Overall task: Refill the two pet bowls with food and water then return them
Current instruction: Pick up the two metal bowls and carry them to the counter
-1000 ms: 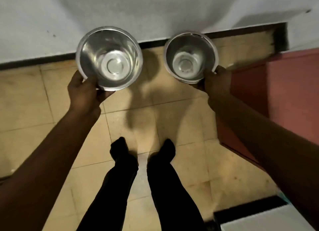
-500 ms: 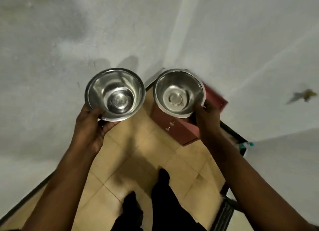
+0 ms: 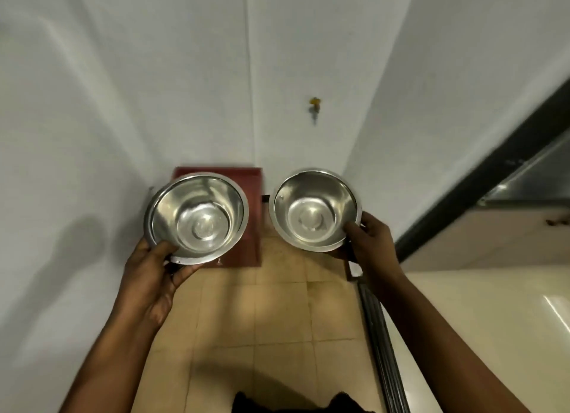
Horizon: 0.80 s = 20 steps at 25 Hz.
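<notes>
Two shiny steel pet bowls are held up side by side in front of me, both empty inside. The larger bowl (image 3: pixel 197 218) is on the left; my left hand (image 3: pixel 155 267) grips its near rim with the thumb over the edge. The smaller bowl (image 3: pixel 314 209) is on the right, and my right hand (image 3: pixel 368 246) holds its right side at the rim. Both bowls sit level, a hand's width apart, above the floor.
A dark red cabinet (image 3: pixel 253 215) stands in the corner behind the left bowl. White walls close in on the left and ahead. A cream counter (image 3: pixel 493 304) with a black edge and a metal rail (image 3: pixel 382 351) runs along the right. Beige floor tiles (image 3: pixel 256 320) lie below.
The view has swung to the right: the red cabinet now sits straight ahead in the corner and the counter has come into view. The bowls stay in both hands, slightly further apart.
</notes>
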Motion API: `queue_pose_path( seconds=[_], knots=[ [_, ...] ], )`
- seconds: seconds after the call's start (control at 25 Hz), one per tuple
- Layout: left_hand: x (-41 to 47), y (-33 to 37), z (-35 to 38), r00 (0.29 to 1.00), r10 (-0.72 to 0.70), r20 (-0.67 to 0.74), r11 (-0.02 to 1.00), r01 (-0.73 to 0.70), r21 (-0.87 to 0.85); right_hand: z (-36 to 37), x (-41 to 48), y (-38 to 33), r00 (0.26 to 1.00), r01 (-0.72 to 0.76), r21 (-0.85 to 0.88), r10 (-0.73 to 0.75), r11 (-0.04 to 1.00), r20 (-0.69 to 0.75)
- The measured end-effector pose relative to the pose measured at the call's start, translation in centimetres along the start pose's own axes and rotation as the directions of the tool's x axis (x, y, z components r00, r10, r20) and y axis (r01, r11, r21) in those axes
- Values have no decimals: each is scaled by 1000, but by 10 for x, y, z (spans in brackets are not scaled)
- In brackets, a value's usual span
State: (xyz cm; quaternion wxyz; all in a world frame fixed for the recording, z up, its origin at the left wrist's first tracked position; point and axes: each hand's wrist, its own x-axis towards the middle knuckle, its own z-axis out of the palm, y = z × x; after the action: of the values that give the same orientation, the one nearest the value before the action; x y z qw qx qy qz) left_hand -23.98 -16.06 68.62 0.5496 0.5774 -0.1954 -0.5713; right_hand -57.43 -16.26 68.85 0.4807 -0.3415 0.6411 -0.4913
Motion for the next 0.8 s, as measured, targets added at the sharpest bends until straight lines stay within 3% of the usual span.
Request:
queue_pose_path(
  seconds=[0.48,0.8],
  knots=[
    [-134,-165,305,907,-210,364,963,128,238,-361,-63,53,897,-2,185,83,983,-434],
    [-206,-249,465,810,-322,491,923,153,352,-542,-83,67,725,36,246,144,969,-674]
  ],
)
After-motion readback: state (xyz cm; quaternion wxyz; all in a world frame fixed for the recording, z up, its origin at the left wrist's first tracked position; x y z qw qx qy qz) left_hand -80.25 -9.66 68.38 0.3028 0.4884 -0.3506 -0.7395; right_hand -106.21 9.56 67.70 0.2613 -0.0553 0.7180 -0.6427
